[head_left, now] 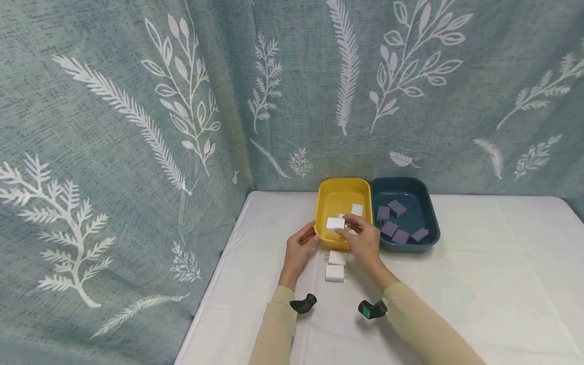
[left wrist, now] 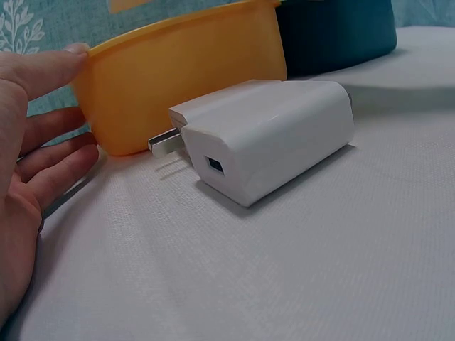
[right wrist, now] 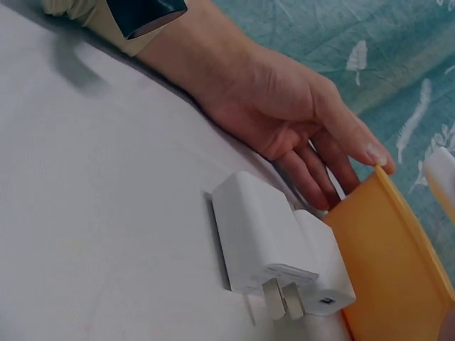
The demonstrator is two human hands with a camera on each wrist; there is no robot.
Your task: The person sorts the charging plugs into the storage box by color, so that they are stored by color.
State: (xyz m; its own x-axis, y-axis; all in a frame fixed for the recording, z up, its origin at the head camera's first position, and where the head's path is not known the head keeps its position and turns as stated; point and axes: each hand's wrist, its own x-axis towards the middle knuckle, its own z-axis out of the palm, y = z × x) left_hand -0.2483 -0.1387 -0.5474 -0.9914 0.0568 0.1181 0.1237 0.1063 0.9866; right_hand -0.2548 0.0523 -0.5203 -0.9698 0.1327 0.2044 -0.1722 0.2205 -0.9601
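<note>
Between thumb and fingers, my right hand (head_left: 366, 242) pinches a white plug charger (head_left: 335, 224) over the near part of a yellow tray (head_left: 341, 186). In the right wrist view only part of that charger (right wrist: 442, 177) shows at the right edge. At the tray's left near corner, my left hand (head_left: 298, 251) rests its thumb on the rim, its loosely extended fingers against the outer wall. More white chargers (head_left: 357, 209) lie in the tray, partly hidden by the right hand. Two white chargers (left wrist: 291, 135) with metal prongs lie side by side on the table just in front.
A dark blue tray (head_left: 431, 205) adjoins the yellow one on its right. It holds several purple-grey blocks (head_left: 400, 236), some with visible prongs. A white cloth (head_left: 497, 263) covers the table, and a leaf-patterned green curtain (head_left: 296, 101) hangs behind and at the left.
</note>
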